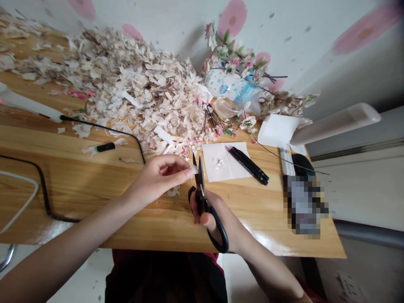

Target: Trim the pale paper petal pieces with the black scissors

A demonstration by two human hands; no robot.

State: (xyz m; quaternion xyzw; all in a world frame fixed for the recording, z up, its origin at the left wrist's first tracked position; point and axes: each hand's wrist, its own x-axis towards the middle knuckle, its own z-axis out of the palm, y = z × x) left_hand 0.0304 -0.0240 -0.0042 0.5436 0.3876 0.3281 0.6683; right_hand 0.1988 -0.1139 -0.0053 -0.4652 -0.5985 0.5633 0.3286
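Note:
My left hand [158, 179] pinches a small pale scrap of paper or petal [193, 169] between thumb and fingertips. My right hand [210, 214] grips black-handled scissors [198, 185], with the slightly parted blades pointing up and the scrap right beside their tips. A large heap of pale cut petals [135, 90] covers the far wooden tabletop [63, 145], and its front edge lies a little beyond my left hand. On a white paper sheet [221, 162] just past the scissors rest a few small pale scraps.
Black pens [248, 165] lie on the paper's right edge. Artificial blossom sprigs [235, 54] and a patterned packet [229, 86] stand at the back. A desk lamp head [334, 124], computer mouse [303, 165], and pixelated object [304, 206] sit right. Black cables [44, 193] cross the table.

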